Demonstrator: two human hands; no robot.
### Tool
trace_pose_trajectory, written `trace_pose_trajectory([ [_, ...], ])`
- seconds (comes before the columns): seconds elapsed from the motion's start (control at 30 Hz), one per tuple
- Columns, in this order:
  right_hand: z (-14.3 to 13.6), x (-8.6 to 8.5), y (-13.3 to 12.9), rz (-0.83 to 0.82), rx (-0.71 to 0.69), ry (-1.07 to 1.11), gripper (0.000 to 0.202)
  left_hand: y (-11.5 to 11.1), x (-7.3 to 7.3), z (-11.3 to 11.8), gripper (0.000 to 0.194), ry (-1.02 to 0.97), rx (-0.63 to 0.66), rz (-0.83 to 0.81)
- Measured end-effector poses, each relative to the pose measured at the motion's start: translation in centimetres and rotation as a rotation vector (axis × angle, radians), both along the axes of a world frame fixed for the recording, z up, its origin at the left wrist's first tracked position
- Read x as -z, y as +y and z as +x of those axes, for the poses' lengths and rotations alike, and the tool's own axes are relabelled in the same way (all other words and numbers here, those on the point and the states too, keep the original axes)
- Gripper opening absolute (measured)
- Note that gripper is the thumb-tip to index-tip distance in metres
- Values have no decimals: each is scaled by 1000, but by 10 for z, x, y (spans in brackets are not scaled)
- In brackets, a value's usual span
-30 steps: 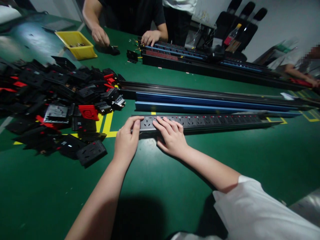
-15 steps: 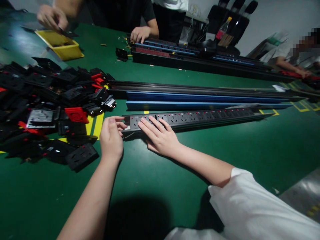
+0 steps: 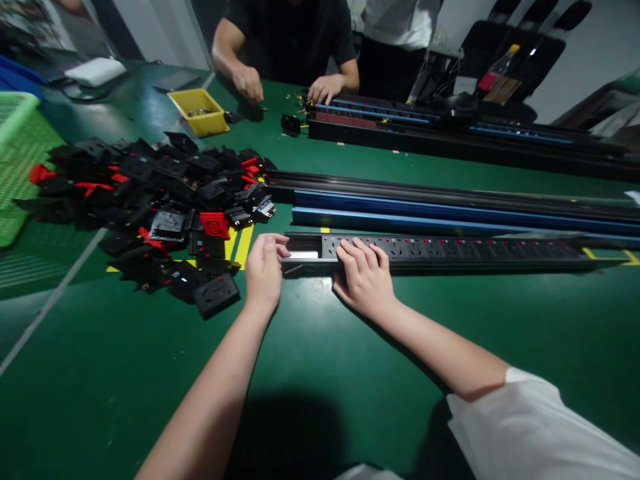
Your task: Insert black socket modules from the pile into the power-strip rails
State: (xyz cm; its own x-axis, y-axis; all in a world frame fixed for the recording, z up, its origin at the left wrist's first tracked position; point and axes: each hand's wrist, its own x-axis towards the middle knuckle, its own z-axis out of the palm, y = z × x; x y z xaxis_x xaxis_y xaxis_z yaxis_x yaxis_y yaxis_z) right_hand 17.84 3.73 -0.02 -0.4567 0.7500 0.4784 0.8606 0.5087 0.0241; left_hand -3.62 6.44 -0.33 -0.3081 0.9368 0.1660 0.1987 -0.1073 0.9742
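Note:
A long black power strip (image 3: 450, 248) lies across the table before me, a row of socket modules set in its metal channel. My left hand (image 3: 266, 270) is closed around the channel's left end, fingertips at the opening. Between that end and the first socket module (image 3: 329, 246) a bare stretch of channel (image 3: 304, 254) shows. My right hand (image 3: 367, 273) grips the strip from the front, fingers bent over the sockets and thumb low on the near side. Left of my hands spreads a heap of loose black and red socket modules (image 3: 170, 167).
Blue channel rails (image 3: 400, 217) and black rails (image 3: 425, 189) lie behind the strip. Across the green table, a person's hands (image 3: 327, 87) work at another strip near a yellow bin (image 3: 197, 113) of small parts. A green basket (image 3: 25, 133) stands far left.
The row of sockets has slid right along the channel under my right hand, widening the bare stretch at the left end. My view has turned left. The co-worker's hand has left the yellow bin.

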Motion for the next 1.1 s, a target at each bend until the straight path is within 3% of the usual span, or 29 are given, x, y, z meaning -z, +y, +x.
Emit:
trace_pose_trajectory([
  [0.27,-1,-7,0,10,-23,27,63,-1,-8,1,29,108,-26,42],
  [0.43,1,-10,2,-68,-187,-82,72,-4,-39,-9,27,234,-18,62],
  [0.6,1,-9,4,-111,-167,-47,72,-9,-75,-35,25,586,19,-27],
  [0.73,0,-9,4,-121,-160,-29,72,-15,-92,-58,25,889,3,-185],
  [0.9,0,-8,3,-113,-160,-14,71,-22,-95,-75,35,1104,84,-477],
  [1.1,0,-7,4,-99,-164,-13,70,-19,-84,-80,39,1147,196,-594],
])
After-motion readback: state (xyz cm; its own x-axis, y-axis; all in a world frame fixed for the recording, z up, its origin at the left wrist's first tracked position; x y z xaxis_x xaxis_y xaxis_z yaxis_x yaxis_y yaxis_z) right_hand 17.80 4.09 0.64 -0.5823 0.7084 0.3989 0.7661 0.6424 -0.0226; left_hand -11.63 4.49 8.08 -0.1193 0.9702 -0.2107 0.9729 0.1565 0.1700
